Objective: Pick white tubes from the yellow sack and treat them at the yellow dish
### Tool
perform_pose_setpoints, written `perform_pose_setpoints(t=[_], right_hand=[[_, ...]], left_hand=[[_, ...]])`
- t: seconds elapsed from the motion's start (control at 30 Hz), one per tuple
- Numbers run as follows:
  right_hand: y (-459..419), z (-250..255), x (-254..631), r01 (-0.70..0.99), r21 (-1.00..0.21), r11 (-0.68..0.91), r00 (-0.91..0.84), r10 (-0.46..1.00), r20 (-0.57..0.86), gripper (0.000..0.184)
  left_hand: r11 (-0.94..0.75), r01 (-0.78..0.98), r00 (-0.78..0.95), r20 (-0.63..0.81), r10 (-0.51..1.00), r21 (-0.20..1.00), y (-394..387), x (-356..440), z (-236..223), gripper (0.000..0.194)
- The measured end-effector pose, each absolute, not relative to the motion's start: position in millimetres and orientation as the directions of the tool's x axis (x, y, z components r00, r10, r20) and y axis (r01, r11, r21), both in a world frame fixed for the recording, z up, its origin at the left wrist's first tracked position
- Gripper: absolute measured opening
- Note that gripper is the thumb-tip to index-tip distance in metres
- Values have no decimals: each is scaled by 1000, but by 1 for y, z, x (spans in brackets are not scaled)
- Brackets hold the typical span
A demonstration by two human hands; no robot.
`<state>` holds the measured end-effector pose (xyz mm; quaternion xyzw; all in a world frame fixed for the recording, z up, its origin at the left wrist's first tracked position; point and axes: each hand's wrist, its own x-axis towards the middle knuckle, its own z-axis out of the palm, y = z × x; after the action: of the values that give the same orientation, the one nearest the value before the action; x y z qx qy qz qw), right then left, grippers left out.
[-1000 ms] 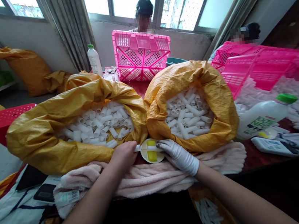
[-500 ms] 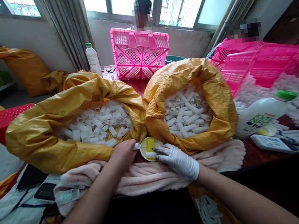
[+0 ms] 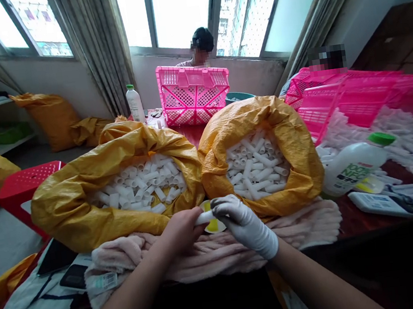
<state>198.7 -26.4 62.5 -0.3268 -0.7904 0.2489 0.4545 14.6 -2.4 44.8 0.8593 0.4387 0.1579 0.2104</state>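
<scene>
My bare left hand (image 3: 183, 228) is closed around a short white plastic tube (image 3: 203, 218). The tube's free end points right, toward my gloved right hand (image 3: 239, 216), whose fingers are pinched together at that end. Whether a small part sits between those fingertips is hidden. Just behind the tube lies a small round dish (image 3: 216, 225) with yellow on it, mostly covered by my hands. Many white tubes fill the open yellow sack on the left (image 3: 65, 213) and the one on the right (image 3: 302, 157). Under my wrists a pale pink towel (image 3: 296, 229) runs along the table edge.
Pink plastic baskets stand at the back (image 3: 194, 95) and at the right (image 3: 366, 93), beside a heap of white pieces (image 3: 410, 138). A bottle with a green cap (image 3: 356, 165) leans at right. A red stool (image 3: 24, 188) stands at left. Two people sit beyond the table.
My right hand has lifted from the dish to the tube's end. My left hand has brought the tube right, over the dish. The head view has tilted up slightly.
</scene>
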Motion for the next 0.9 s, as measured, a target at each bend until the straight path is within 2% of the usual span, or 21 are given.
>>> perform_pose_setpoints(t=[0.07,0.13,0.2,0.27,0.4,0.47,0.53,0.63,0.67,0.73,0.8,0.87,0.9], right_hand=[[-28,71,199,395,-623,675,-477,731,488,18],[-28,71,196,527,-634,566,-403,823,400,17],[-28,65,193,655,-625,424,-278,905,323,31],[-32,59,190,716,-576,395,-260,916,304,40],[-47,56,195,647,-476,595,-451,803,390,39],[-52,56,200,607,-437,664,-511,747,426,37],[-54,54,204,616,-509,601,-433,798,419,36],[-54,47,206,579,-749,321,-129,944,305,35],[-54,46,205,554,-789,266,-68,959,275,34],[-57,48,204,572,-763,301,-93,948,304,35],[-62,57,203,631,-647,427,-241,901,360,35],[-70,72,210,661,-576,480,-336,876,345,33],[-76,79,217,680,-577,452,-324,891,317,29]], left_hand=[[-520,711,561,63,825,473,-10,22,46,17],[-485,779,501,70,862,399,-17,31,47,17],[-439,818,457,43,889,372,-22,37,50,18],[-434,773,511,-50,858,463,-25,39,53,19],[-436,585,728,-204,655,684,-28,34,60,22],[-425,550,769,-236,595,719,-32,36,61,23],[-441,617,704,-206,680,652,-36,43,59,24],[-425,800,501,-79,862,424,-40,56,57,26],[-424,810,492,-77,867,407,-41,59,57,26],[-449,738,594,-170,786,505,-39,61,60,25],[-435,613,738,-280,614,660,-36,59,66,24],[-419,501,835,-295,464,758,-31,53,75,25],[-431,462,860,-273,430,775,-26,48,80,27]])
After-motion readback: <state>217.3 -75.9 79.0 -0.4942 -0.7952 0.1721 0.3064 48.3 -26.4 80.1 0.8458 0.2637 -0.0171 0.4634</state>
